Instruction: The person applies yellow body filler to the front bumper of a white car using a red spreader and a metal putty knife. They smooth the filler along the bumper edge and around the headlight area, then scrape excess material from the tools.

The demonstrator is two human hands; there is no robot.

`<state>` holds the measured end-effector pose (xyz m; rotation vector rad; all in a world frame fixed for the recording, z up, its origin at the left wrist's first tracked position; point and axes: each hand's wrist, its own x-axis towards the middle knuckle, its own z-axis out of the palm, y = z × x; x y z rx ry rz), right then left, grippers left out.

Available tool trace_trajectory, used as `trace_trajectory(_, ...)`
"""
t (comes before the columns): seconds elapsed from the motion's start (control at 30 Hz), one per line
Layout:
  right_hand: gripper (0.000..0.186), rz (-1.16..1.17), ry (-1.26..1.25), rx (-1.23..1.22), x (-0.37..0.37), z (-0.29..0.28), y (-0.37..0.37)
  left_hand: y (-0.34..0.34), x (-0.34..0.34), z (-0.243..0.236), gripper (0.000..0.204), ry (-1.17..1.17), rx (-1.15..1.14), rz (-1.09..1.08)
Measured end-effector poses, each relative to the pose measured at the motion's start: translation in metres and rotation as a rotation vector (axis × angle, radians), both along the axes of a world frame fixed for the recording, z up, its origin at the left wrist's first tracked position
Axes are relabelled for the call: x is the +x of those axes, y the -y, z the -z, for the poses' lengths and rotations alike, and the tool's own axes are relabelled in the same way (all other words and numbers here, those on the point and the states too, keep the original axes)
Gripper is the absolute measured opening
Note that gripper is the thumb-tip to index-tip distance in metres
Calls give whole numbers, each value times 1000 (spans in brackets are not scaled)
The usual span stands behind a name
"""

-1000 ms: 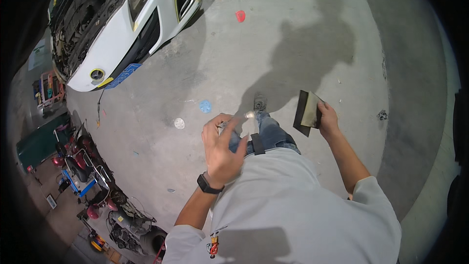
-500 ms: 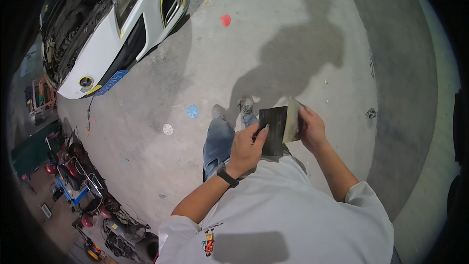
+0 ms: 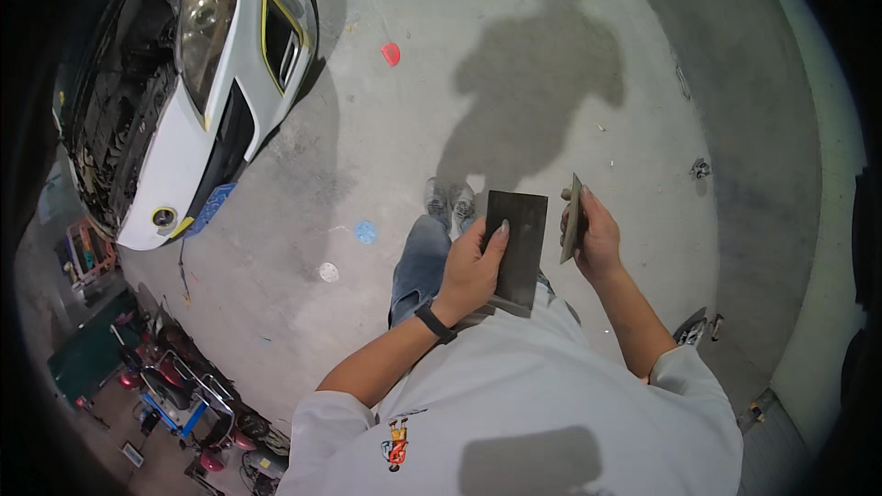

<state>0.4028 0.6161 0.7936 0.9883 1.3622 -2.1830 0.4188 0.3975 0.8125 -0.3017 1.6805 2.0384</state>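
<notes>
My left hand point(image 3: 470, 268) is closed on a dark rectangular plate point(image 3: 524, 237), its thumb lying across the face. The plate stands roughly upright in front of my waist, and its surface looks smooth. To its right, my right hand point(image 3: 600, 241) grips a thin flat scraper blade point(image 3: 572, 222), seen nearly edge-on. A small gap separates the blade from the plate. A small pale lump shows by the blade's upper edge; whether it is a fingertip or some paste I cannot tell.
A white car point(image 3: 175, 142) with exposed engine bay and yellow masking tape stands at upper left. Motorbikes point(image 3: 197, 395) crowd the lower left. On the concrete floor lie a red piece point(image 3: 390, 54), a blue disc point(image 3: 366, 231) and a white disc point(image 3: 328, 272).
My right hand has drawn the scraper blade away from the plate and turned it edge-on. The plate stays in my left hand. The view has shifted, so the car sits lower and further left.
</notes>
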Motion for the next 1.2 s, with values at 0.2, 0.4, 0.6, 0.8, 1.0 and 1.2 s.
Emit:
trace_trajectory(0.2, 43, -83, -422, 231, 1, -15, 53, 4, -28, -37, 26, -70, -69, -15)
trace_trajectory(0.4, 39, -158, -423, 531, -8, -32, 47, 26, -43, -64, 28, 29, 99, -120)
trace_trajectory(0.6, 44, -485, -604, 506, 5, -55, 59, 19, -50, -93, 25, -40, 6, -287)
trace_trajectory(0.8, 51, -600, -802, 470, -7, -80, 51, 36, -33, -85, 21, -189, 76, 3)
trace_trajectory(1.0, 55, -264, -806, 926, -51, -64, 13, 46, -22, -105, 26, -282, -13, 93)
trace_trajectory(1.2, 62, -364, -1110, 1318, -30, -69, 47, 59, -15, -105, 30, -390, -342, 136)
